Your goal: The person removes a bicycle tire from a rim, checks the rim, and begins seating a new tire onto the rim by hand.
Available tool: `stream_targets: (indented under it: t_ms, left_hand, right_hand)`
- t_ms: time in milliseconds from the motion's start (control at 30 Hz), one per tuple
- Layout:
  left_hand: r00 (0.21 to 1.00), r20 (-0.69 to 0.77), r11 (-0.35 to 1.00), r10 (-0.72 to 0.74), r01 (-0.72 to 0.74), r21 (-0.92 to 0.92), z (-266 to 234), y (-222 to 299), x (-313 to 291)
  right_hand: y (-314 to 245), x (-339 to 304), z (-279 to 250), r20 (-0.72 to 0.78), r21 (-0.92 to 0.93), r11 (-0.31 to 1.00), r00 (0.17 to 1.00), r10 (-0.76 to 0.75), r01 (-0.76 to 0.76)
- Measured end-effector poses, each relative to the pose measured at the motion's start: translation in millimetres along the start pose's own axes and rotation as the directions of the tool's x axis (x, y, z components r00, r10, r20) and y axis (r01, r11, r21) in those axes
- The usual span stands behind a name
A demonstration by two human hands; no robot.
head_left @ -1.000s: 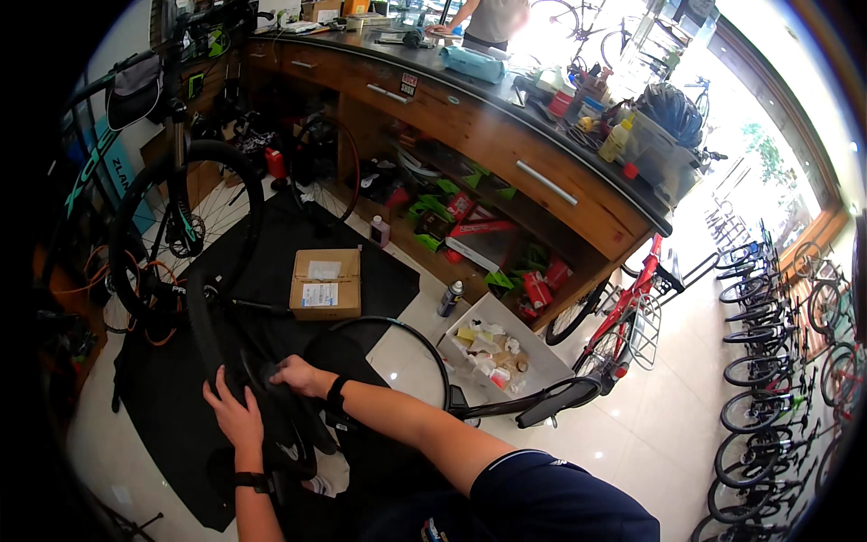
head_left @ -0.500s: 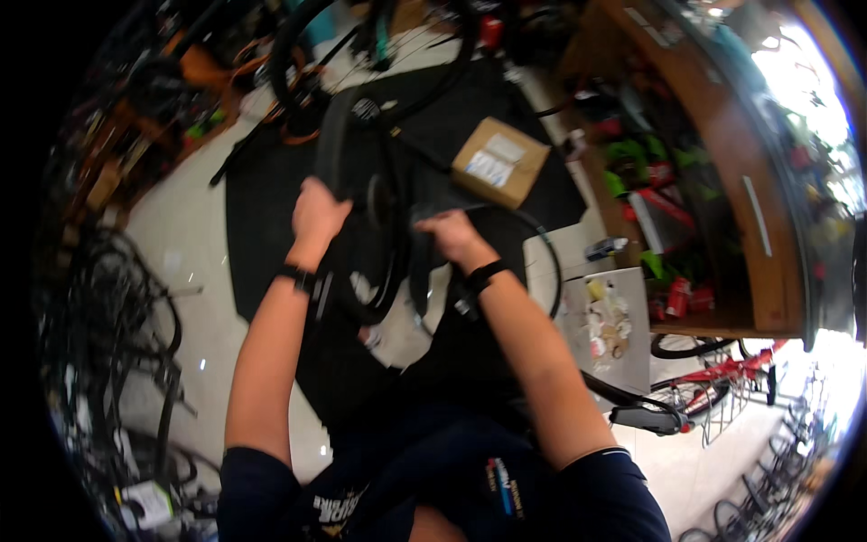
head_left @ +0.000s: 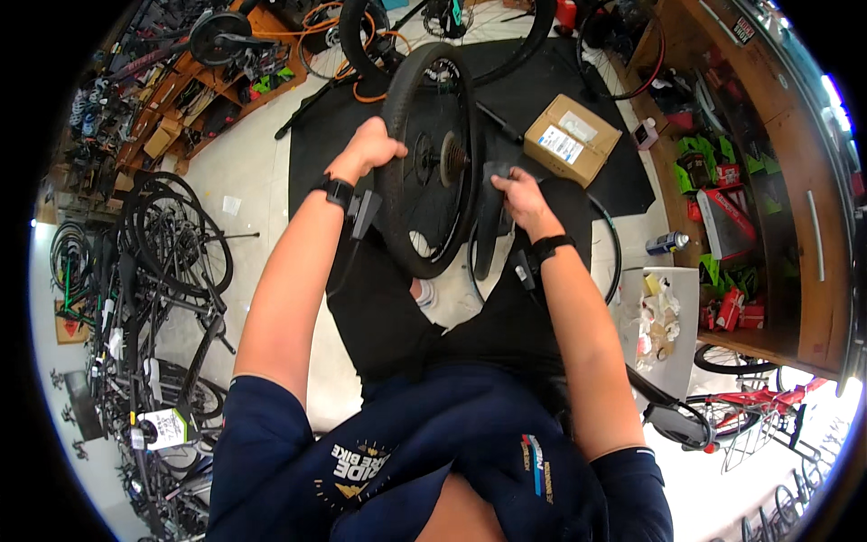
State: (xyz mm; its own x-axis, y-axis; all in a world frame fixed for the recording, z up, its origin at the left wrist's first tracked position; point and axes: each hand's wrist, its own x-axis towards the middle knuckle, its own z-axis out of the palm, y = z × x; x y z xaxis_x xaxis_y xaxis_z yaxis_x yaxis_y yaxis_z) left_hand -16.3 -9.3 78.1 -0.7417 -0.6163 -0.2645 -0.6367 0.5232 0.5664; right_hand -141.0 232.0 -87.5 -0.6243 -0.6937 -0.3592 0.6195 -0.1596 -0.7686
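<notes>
We've got the bike wheel (head_left: 432, 163) upright in front of our knees, over the black floor mat (head_left: 560, 181), cassette side facing right. Left hand (head_left: 368, 147) is closed over the tyre at the upper left of the wheel. Right hand (head_left: 517, 194) is pinched narrow on a black strip of rubber, likely an inner tube (head_left: 488, 226), hanging just right of the hub.

Looks like we're working the tube/tyre on this wheel. To do it well, in our judgement:
- keep the left grip firm on the tread so the wheel stays vertical and doesn't roll
- feed the rubber in short sections, no twists, starting at the valve (can't see the valve from here)
- keep fingers clear of the cassette (head_left: 452, 163) teeth
- don't let the loose end drag on the mat and pick up grit

Counts, as far as visible:
- 1 wheel in hand
- 1 tube strip in hand
- 1 bare rim or tyre hoop (head_left: 607, 244) lying on the floor to the right, partly hidden by our arm
- 1 cardboard box (head_left: 571, 140) far right on the mat
- 1 spray can (head_left: 666, 242) lying on the tiles at right
- 1 white tray of scraps (head_left: 664, 312) near right
- 2 wrist bands, one per wrist
- parked bikes at left: too overlapped to count
</notes>
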Motion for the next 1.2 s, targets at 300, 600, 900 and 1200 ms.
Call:
stream_targets:
  t_ms: [300, 600, 900, 1200]
  left_hand:
    - [0.983, 0.183, 0.955, 0.018, 0.037, -0.294, 8, 1, 3]
    - [0.927, 0.353, 0.872, 0.126, 0.066, -0.485, -1, -10, 1]
    - [0.954, 0.194, 0.890, 0.227, -0.122, -0.440, 3, 28, -34]
    - [0.981, 0.013, 0.958, 0.194, -0.186, -0.218, 38, 43, -26]
  right_hand:
    - [-20, -14, -8, -0.006, -0.016, 1.000, 1.000, 0.014, -0.014]
    - [-26, -23, 2, -0.035, 0.031, 1.000, 0.999, -0.003, 0.004]
    - [-15, -14, 2, -0.036, -0.318, 0.924, 0.971, -0.238, 0.214]
    - [-2, 0, -14, -0.025, -0.113, 0.985, 0.991, -0.134, 0.130]
